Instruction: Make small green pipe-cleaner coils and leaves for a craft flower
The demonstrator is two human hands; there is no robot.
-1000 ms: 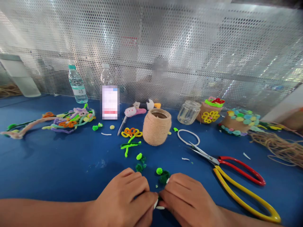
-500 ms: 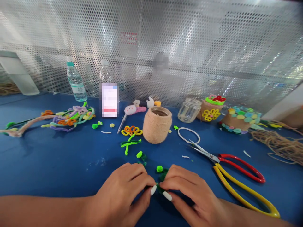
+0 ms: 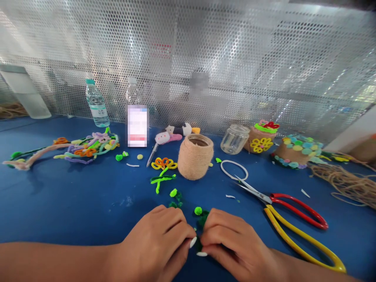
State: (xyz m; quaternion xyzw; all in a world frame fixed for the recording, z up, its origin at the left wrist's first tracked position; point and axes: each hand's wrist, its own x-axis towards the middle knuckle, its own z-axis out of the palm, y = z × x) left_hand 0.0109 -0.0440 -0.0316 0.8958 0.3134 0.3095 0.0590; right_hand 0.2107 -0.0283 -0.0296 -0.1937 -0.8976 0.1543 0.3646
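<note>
Low over the blue table, my left hand point(image 3: 160, 239) and my right hand point(image 3: 235, 239) nearly meet, thumbs and fingers pinched together. A dark green pipe cleaner point(image 3: 203, 220) shows at my right fingertips, most of it covered by that hand. What sits in the left pinch is hidden. Just beyond them lie a bright green fuzzy ball point(image 3: 198, 211) and another bright green tuft point(image 3: 173, 192) beside dark green bits. Farther back stands a twine-wrapped jar point(image 3: 195, 160), with a yellow and orange pipe-cleaner flower point(image 3: 163, 163) on a green stem to its left.
Scissors point(image 3: 264, 196) with red and yellow handles lie open on the right, near a white ring point(image 3: 234, 170). A glass jar point(image 3: 235, 139), decorated jars point(image 3: 261, 137) and loose twine point(image 3: 343, 180) stand beyond. At left are a pipe-cleaner bundle point(image 3: 88, 149), a phone point(image 3: 137, 127) and bottles point(image 3: 98, 105).
My right thumb has drawn in closer under the fingers, and my left fingers have curled a little tighter. The view has shifted slightly; the things on the table stay in place.
</note>
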